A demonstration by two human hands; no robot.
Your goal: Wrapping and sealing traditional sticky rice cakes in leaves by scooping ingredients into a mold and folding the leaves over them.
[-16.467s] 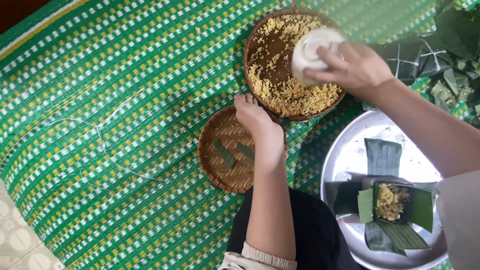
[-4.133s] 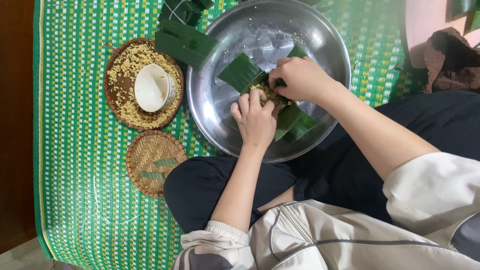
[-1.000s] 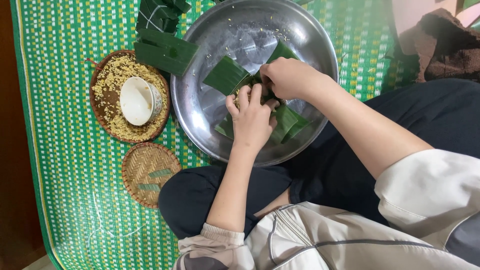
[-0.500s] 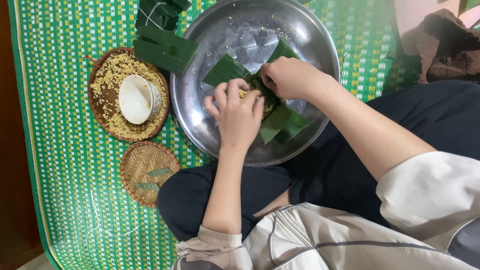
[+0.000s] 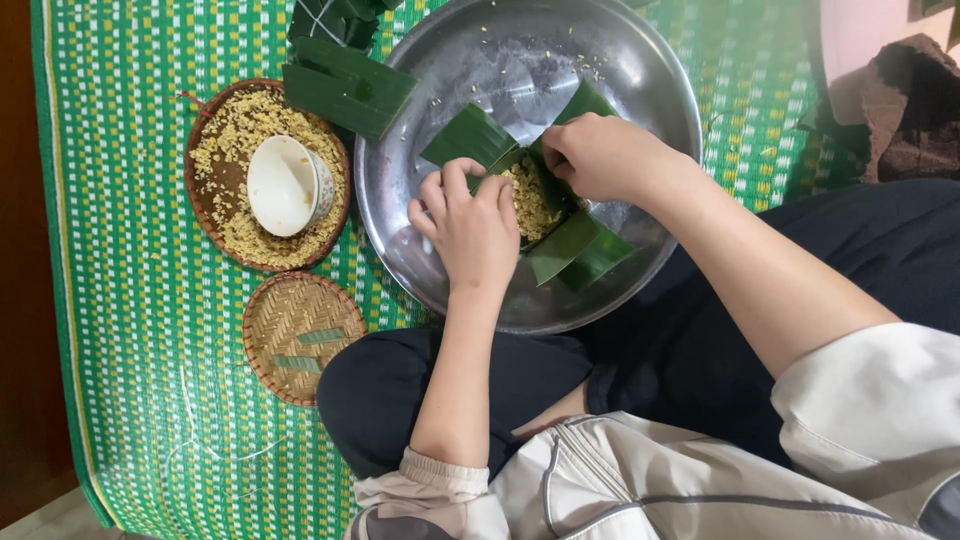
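Note:
A large metal tray (image 5: 520,70) lies on the green woven mat. In it sits a parcel of green leaves (image 5: 575,245) folded around yellowish grain filling (image 5: 530,200). My left hand (image 5: 470,225) rests on the parcel's near left side, fingers curled over the leaf edge. My right hand (image 5: 600,155) pinches a leaf flap at the parcel's far right side. Both hands touch the leaves.
A woven basket of yellow grain (image 5: 225,215) with a white bowl (image 5: 285,185) in it sits left of the tray. A smaller woven basket (image 5: 300,340) with leaf strips lies nearer me. Cut green leaves (image 5: 345,85) are stacked at the tray's far left. My dark-trousered legs are below.
My left hand has come back down onto the parcel's left side after lifting slightly. The right hand keeps holding the leaf flap. The view has shifted a little.

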